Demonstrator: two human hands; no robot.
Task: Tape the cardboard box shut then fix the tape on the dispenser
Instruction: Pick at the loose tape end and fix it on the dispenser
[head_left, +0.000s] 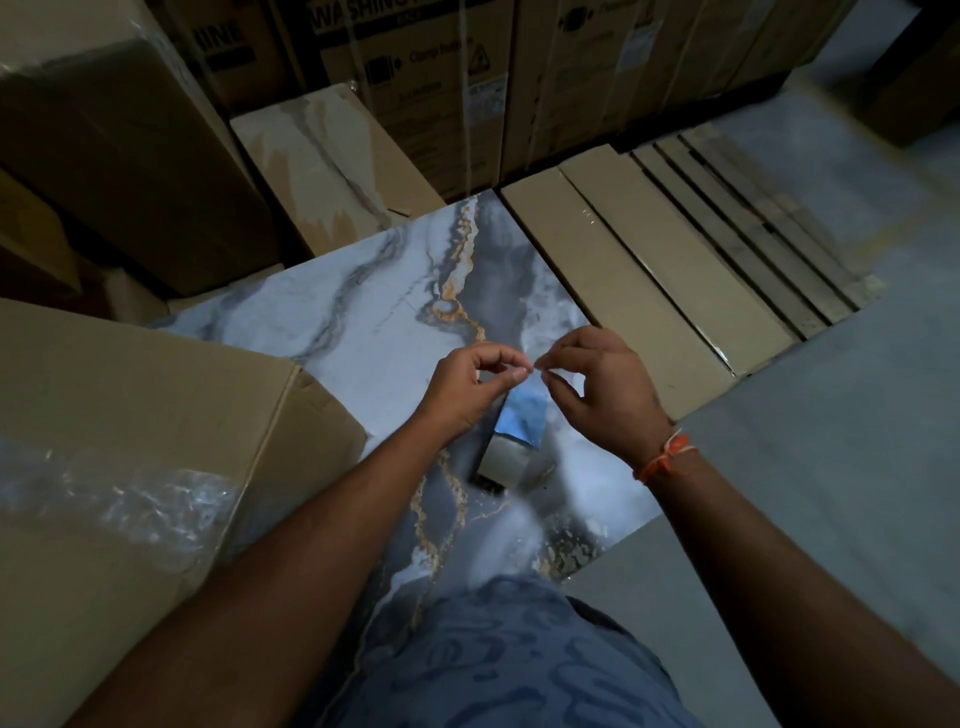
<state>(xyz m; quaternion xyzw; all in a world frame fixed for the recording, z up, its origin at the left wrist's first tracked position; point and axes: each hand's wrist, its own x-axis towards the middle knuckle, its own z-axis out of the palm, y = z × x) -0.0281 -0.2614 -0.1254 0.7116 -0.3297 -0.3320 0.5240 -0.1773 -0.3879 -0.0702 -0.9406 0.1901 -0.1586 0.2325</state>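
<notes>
A blue tape dispenser with a roll of clear tape hangs below my hands, over a marble-patterned slab. My left hand and my right hand meet just above it, each pinching the thin free end of the tape between thumb and forefinger. The clear strip runs down from my fingertips to the dispenser. A large cardboard box lies at the left, its top covered with shiny clear tape, one end flap sticking out toward the slab.
Stacked cartons wall off the back and left. Long flat cardboard packs lie in a row to the right of the slab. Grey floor spreads at the right. My patterned blue shorts fill the bottom centre.
</notes>
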